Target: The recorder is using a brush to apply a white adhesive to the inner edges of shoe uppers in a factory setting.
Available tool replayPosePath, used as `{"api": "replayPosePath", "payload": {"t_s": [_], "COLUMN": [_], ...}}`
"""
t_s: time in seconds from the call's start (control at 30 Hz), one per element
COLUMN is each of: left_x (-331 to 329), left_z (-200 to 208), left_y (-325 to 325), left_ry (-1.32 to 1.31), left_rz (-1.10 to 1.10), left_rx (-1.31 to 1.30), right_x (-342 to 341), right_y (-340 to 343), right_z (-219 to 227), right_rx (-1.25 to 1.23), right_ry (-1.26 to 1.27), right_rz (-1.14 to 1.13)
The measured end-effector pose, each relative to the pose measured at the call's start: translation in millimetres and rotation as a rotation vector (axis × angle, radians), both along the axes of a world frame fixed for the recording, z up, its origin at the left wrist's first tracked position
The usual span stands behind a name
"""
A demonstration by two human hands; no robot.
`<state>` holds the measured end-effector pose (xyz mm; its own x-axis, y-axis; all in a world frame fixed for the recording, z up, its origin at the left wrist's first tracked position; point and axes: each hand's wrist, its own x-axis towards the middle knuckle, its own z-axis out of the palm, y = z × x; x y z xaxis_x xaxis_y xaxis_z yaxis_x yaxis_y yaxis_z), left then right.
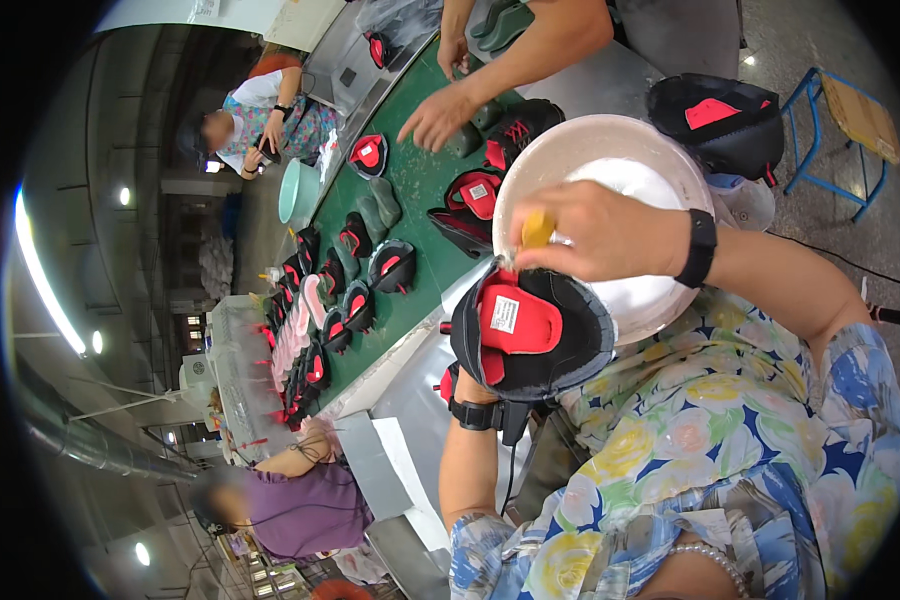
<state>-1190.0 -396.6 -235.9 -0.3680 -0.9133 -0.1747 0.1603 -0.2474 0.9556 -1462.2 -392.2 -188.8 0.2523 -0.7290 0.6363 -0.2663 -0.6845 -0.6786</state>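
Note:
My right hand [610, 232] grips a brush by its yellow handle [538, 229]. The brush end is down at the rim of a black shoe upper [582, 322] with a red lining and a white label. My left hand [473, 387] holds this upper from beneath, with its fingers mostly hidden under it. Just beyond the upper stands a pale tub [542, 150] of white liquid [660, 290], and my right forearm passes over it. Another black and red upper [718, 122] rests beside the tub's far right side.
A green conveyor belt [420, 222] carries several shoe uppers and grey-green shoe lasts [374, 207]. Across it, a co-worker's hand [438, 117] reaches over the belt. Two other people are to the left. A blue-framed stool [855, 115] stands at the far right.

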Motion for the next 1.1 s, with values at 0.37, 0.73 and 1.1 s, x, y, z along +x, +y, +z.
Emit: {"api": "replayPosePath", "payload": {"t_s": [0.37, 0.73, 1.1], "left_x": [7, 37, 155], "left_z": [-4, -29, -67], "left_y": [8, -13, -78], "left_ry": [-0.32, -0.573, 0.166], "left_rz": [0.031, 0.174, 0.5], "left_rx": [-0.534, -0.833, -0.075], "right_x": [-11, 14, -37], "right_y": [16, 60, 35], "right_z": [-2, 1, -14], "right_rx": [0.034, 0.2, 0.471], "right_ry": [0.036, -0.171, -0.123], "right_rz": [-0.058, 0.068, -0.238]}}
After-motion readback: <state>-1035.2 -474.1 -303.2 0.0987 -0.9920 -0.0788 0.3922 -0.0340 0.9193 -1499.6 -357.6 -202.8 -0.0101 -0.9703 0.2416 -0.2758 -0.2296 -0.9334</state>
